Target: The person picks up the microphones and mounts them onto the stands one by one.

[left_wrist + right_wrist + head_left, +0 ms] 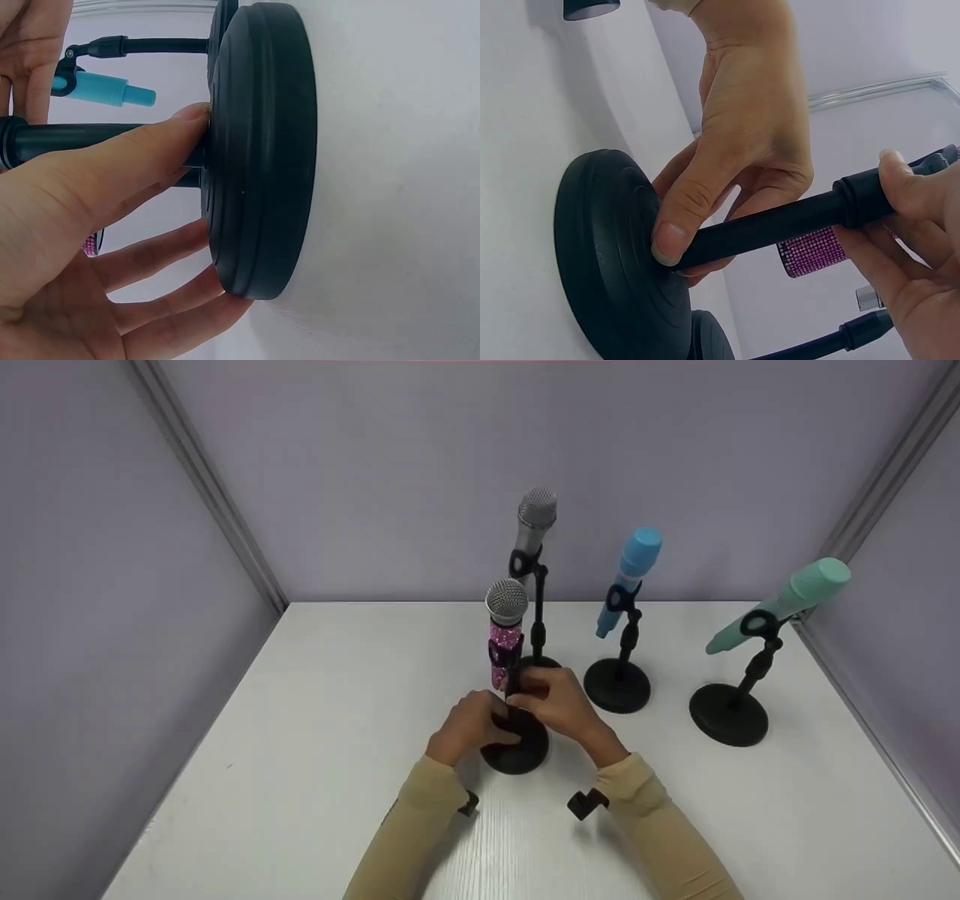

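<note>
A microphone with a silver mesh head and pink glittery body sits in the clip of a black desk stand, which stands upright on its round base. My left hand holds this stand low down, its thumb against the foot of the post and its other fingers around the base. Higher up, my right hand pinches the collar of the post between thumb and fingers. In the right wrist view, the pink body shows behind the post.
Behind the held stand, a silver microphone rests in another black stand. To the right are a blue microphone and a mint-green microphone, each tilted in its own stand. Panel walls border the white table.
</note>
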